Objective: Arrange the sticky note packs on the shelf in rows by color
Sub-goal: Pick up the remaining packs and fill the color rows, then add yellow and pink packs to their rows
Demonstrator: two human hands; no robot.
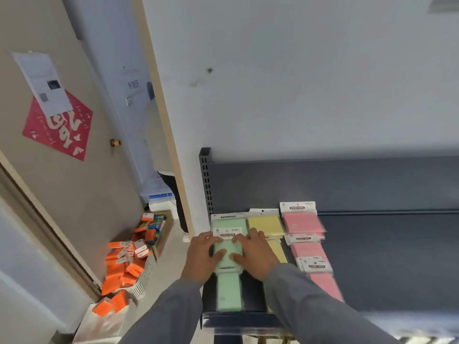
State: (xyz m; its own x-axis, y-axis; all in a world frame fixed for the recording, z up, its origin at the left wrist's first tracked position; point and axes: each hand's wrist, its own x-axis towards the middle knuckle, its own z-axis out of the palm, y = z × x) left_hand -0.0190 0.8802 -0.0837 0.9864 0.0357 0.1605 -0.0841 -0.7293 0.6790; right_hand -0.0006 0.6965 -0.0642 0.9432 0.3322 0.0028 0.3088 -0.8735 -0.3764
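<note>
Your left hand point(203, 256) and right hand point(255, 254) clamp the middle green pack point(227, 255) by its two long edges, thumbs pressed on its face. It sits squarely between your palms, equally near both, with its long axis running straight away from you. On the shelf point(385, 256) I count three green packs point(228, 291) in the left row, three pink packs point(303, 222) on the right, and two yellow packs point(265, 224) between, any more being hidden under your right sleeve point(310, 294).

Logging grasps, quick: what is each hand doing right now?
Left hand: holds the green pack by its left edge.
Right hand: holds its right edge.
</note>
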